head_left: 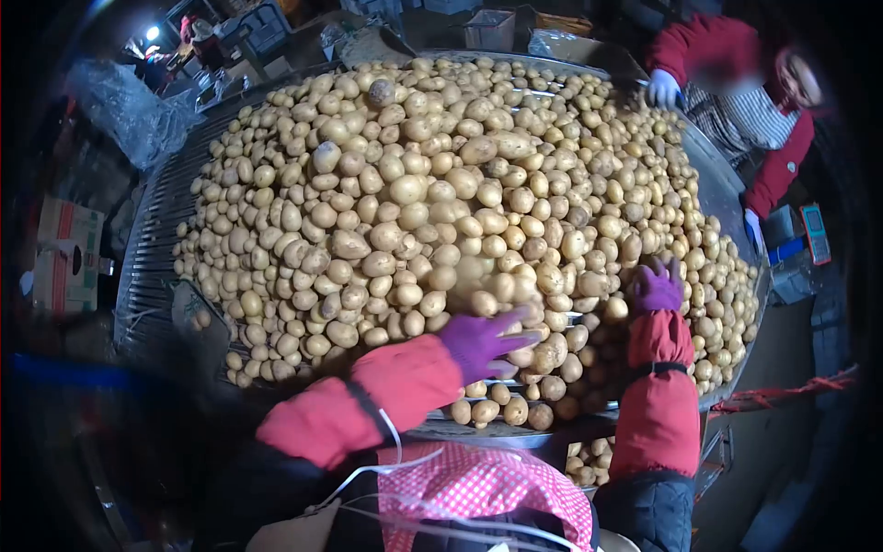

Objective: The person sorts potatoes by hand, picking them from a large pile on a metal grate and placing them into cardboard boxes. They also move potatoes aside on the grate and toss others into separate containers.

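A large heap of potatoes [368,212] covers a wide metal sorting table [152,239]. My left hand [487,345], in a purple glove with grey fingertips, is over the near middle of the heap, its fingers spread against potatoes and slightly blurred. Further right, my right hand [659,283], gloved the same way, rests on the potatoes with its fingers apart. Neither hand is closed round a potato. Some potatoes just above my left hand are smeared by motion. A few potatoes [515,411] lie at the near edge, below my left hand.
A co-worker [736,101] in red sleeves and pale gloves stands at the far right edge, one hand at the heap. More potatoes [589,460] show below the near edge. A mesh bag [198,322] lies at the left; a cardboard box [69,258] stands beyond.
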Motion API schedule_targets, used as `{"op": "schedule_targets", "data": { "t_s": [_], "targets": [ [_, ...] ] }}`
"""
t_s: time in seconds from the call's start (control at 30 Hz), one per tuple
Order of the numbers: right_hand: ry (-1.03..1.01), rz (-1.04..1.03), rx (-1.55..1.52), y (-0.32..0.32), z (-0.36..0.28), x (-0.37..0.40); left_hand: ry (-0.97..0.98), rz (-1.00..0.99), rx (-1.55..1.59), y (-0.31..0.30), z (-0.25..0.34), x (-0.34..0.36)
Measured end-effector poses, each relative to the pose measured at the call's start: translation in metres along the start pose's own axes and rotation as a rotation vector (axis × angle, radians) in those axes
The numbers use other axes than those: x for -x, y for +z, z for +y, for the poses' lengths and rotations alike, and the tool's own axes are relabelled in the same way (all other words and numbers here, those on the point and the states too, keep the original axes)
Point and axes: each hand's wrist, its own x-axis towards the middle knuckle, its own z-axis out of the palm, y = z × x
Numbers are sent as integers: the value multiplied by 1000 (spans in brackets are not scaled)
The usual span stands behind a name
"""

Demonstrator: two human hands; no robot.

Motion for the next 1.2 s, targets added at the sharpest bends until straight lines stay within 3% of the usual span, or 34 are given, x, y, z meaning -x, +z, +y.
{"op": "schedule_targets", "data": {
  "t_s": [0.03, 0.07, 0.13, 0.17, 0.2, 0.27, 0.3, 0.33, 0.37, 0.4, 0.5, 0.57, 0.73, 0.8, 0.87, 0.93, 1.0, 1.07, 1.1, 1.13, 1.2],
  "targets": [
    [-58, 110, 17, 37, 21, -11, 34, -18, 82, 7, 2, -19],
    [-116, 227, 31, 76, 44, -30, 34, -88, -28, 12, 6, -32],
    [-106, 187, -366, 106, 74, -54, 174, -81, -74, 19, 15, -43],
    [12, 119, -104, 80, 66, -53, 250, -59, -56, 22, 21, -42],
    [181, -132, -116, 5, 37, -55, 345, 23, 18, 21, 26, -36],
    [178, 320, -99, 16, 42, -67, 403, -14, 132, 21, 27, -19],
    [4, 431, -265, 7, 28, -73, 425, 153, 168, 9, 26, -13],
    [-166, 534, -419, 2, 14, -74, 349, 50, 314, -6, 12, -10],
    [-186, 509, -640, -2, -29, -62, 385, 406, 288, -23, 0, -8],
    [-465, 390, -450, -57, -79, -48, 293, 450, 201, -47, -9, -4],
    [-673, 99, -396, -48, -177, -23, -12, 506, -124, -90, -31, 5],
    [-605, 40, -328, -33, -196, -31, -175, 454, -311, -96, -41, 11],
    [-456, -51, -281, -65, -178, -40, -172, 272, -266, -74, -41, 7],
    [-192, 145, -291, -51, -130, -20, -141, 273, -245, -69, -37, 2],
    [96, 116, -578, -60, -69, 21, -63, 301, -259, -65, -30, -11],
    [205, 301, -397, -26, 5, 85, 100, 211, -243, -53, -18, -37],
    [473, 150, -245, -9, 65, 125, 160, 89, -243, -36, -3, -74],
    [542, 116, -562, 18, 105, 129, 221, 37, -222, -13, 1, -114],
    [502, 77, -622, 39, 121, 117, 259, 52, -227, -5, -3, -130],
    [622, 122, -603, 55, 127, 93, 288, 62, -234, 0, -5, -142],
    [842, -84, -544, 31, 129, 44, 236, 35, -250, -3, -6, -163]
  ]
}}
